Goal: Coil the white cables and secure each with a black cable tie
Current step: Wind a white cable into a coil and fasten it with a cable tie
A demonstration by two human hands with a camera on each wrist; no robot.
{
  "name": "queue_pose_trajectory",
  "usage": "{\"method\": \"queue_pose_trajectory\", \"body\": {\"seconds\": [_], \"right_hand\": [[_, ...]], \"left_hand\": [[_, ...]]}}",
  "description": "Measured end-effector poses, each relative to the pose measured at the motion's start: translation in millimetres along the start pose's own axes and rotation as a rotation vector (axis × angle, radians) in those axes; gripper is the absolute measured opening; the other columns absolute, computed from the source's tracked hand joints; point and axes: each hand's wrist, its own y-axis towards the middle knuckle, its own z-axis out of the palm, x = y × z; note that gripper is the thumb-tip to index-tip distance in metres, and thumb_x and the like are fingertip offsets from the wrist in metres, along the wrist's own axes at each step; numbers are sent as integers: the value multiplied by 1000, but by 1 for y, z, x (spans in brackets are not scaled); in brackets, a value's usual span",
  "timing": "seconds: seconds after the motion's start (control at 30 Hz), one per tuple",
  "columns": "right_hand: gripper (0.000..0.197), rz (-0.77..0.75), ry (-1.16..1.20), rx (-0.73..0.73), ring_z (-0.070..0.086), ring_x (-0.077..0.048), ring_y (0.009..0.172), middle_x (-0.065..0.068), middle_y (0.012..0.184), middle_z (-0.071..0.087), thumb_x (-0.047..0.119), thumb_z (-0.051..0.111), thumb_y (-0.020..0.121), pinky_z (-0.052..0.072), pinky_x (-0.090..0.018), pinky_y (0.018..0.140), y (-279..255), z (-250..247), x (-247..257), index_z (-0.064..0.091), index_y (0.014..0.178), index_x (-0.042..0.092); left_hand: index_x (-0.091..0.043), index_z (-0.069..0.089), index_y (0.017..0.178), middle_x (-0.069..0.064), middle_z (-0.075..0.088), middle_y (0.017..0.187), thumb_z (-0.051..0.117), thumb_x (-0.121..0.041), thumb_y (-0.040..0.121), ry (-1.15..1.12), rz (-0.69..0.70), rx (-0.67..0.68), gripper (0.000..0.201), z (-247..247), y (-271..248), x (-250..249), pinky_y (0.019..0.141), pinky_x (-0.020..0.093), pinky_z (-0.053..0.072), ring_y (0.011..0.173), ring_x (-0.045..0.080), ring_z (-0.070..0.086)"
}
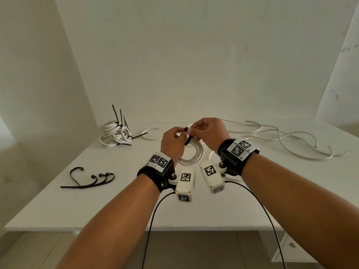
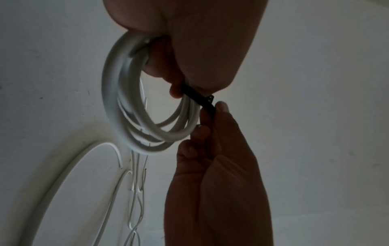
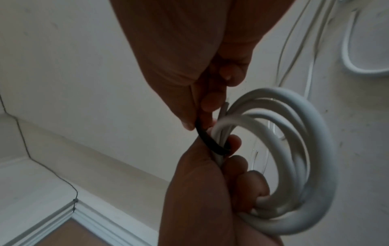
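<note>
My left hand (image 1: 179,135) holds a coiled white cable (image 1: 193,155) just above the white table (image 1: 97,206), fingers curled through the loops. A black cable tie (image 1: 187,137) wraps the top of the coil. My right hand (image 1: 195,130) pinches the tie's end between thumb and forefinger. In the left wrist view the left hand (image 2: 200,50) grips the coil (image 2: 118,106) and the tie (image 2: 197,98), which the right hand (image 2: 219,113) pinches from below. From the right wrist view, the right hand (image 3: 189,108) pulls the tie (image 3: 208,141) round the coil (image 3: 315,149) held by the left hand (image 3: 200,199).
A pile of tied white coils (image 1: 114,133) sits at the back left. Several loose black ties (image 1: 91,180) lie on the left of the table. Uncoiled white cables (image 1: 281,136) sprawl across the back right. A short curved cable piece (image 1: 149,133) lies behind my hands.
</note>
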Motion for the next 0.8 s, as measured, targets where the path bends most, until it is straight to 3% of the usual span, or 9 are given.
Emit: {"method": "queue_pose_trajectory", "body": {"seconds": [0.13,0.3,0.37,0.57,0.67,0.8], "right_hand": [[28,38,6,56,73,-17,74,-1,75,76,28,81,79,57,-29,72,0,0,0,65,96,14],[24,22,-62,134,66,-3,67,2,73,75,27,79,82,51,-18,64,-1,1,1,67,98,13],[20,5,-63,157,69,-5,73,0,78,76,25,77,83,53,-20,70,-1,0,1,71,98,14],[11,-39,-38,100,73,-9,82,3,85,77,20,77,84,57,-24,83,-1,2,-2,76,94,17],[11,-44,-73,103,72,-6,82,5,87,77,21,76,85,55,-18,80,0,0,-2,77,96,18],[12,-45,-121,105,70,0,81,8,86,76,23,74,87,49,-8,72,0,-1,-1,78,97,19]], "left_hand": [[-27,66,80,2,61,68,57,-28,85,6,-6,-66,11,-1,4,0,61,35,40,51,16,46],[-21,68,80,5,68,74,58,-33,77,52,-9,-90,16,-2,6,3,60,33,41,53,18,49],[-22,68,82,8,70,78,57,-33,78,82,-2,-85,16,-3,7,4,61,34,43,56,20,52],[-26,71,85,-3,59,63,63,-26,84,134,38,-74,8,-3,8,2,62,35,47,59,18,54],[-24,72,88,-5,58,60,65,-23,86,153,68,-77,8,-3,7,3,68,35,51,61,17,57],[-22,72,90,-11,52,55,67,-23,87,177,88,-78,6,-3,5,4,63,28,44,54,11,51]]}}
